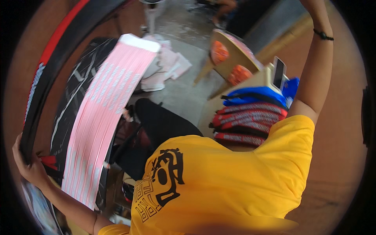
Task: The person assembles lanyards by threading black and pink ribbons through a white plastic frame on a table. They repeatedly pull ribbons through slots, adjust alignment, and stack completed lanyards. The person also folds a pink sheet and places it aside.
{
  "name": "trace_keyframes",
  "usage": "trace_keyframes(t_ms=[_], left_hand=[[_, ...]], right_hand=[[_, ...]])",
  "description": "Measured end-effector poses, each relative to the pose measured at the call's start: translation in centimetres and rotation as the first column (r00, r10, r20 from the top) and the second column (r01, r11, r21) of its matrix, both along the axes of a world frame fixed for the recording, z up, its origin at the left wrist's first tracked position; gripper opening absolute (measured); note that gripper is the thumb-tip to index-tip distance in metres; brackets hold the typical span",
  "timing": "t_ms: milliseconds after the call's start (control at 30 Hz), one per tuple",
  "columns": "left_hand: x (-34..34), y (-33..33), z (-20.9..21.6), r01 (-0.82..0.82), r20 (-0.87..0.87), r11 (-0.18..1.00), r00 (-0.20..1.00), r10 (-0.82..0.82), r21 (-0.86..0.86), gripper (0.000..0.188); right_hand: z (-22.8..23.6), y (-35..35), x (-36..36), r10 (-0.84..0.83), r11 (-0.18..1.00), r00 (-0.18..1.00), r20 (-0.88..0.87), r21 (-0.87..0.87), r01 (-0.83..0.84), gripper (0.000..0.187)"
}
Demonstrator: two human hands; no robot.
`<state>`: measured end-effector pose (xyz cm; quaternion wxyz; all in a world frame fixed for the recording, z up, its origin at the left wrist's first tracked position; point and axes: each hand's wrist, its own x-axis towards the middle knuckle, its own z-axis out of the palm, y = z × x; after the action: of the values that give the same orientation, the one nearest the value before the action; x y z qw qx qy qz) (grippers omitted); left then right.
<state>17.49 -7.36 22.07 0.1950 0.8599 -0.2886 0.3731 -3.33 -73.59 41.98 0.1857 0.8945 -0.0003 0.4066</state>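
Observation:
My left hand [31, 166], at the far left, is closed around the lower end of a long black-and-red band [51, 58] with pale lettering. The band bows upward along the left side and runs out at the top. My right arm reaches up at the upper right; only part of my right hand [314, 11] shows, above a dark bracelet, and its fingers are cut off by the edge. Between my arms, a long row of overlapping pink strips [100, 113] with white printing lies on a black marbled table [72, 94].
At the right, folded red-and-black pieces [250, 119] lie stacked beneath blue ones [252, 96], beside a standing phone [278, 73]. Loose pink-and-white sheets [166, 68] lie beyond the table. A wooden chair [231, 49] has orange bundles by it. Another person's limb shows at the top.

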Motion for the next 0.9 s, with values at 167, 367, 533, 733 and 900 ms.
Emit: trace_keyframes(t_ms=[167, 367, 533, 733, 900], left_hand=[[0.4, -17.4, -1.6, 0.545, -0.178, 0.837, 0.82, -0.544, -0.049, 0.042], [-7.4, -34.6, -4.7, 0.854, -0.176, 0.519, 0.516, -0.838, 0.032, 0.045], [-15.1, -43.0, -8.4, 0.973, -0.204, 0.232, 0.226, -0.952, -0.004, 0.038], [-19.4, -46.4, -14.5, 0.982, -0.35, 0.186, 0.186, -0.918, 0.035, 0.043], [-19.1, -44.8, -19.0, 0.989, -0.586, 0.128, 0.144, -0.798, 0.069, 0.078]], right_hand=[[0.3, -6.2, -20.1, -0.521, 0.852, 0.853, 0.006, -0.062, 0.521, 0.01], [-4.2, -6.3, -45.1, -0.827, 0.56, 0.559, 0.051, 0.15, 0.815, 0.015], [-14.0, -5.0, -60.4, -0.971, 0.234, 0.186, 0.149, 0.447, 0.863, 0.013], [-23.6, -2.6, -61.9, -0.93, -0.304, -0.219, -0.295, 0.285, 0.909, 0.028], [-28.5, -4.0, -60.5, -0.826, -0.323, -0.239, -0.51, 0.08, 0.943, 0.037]])
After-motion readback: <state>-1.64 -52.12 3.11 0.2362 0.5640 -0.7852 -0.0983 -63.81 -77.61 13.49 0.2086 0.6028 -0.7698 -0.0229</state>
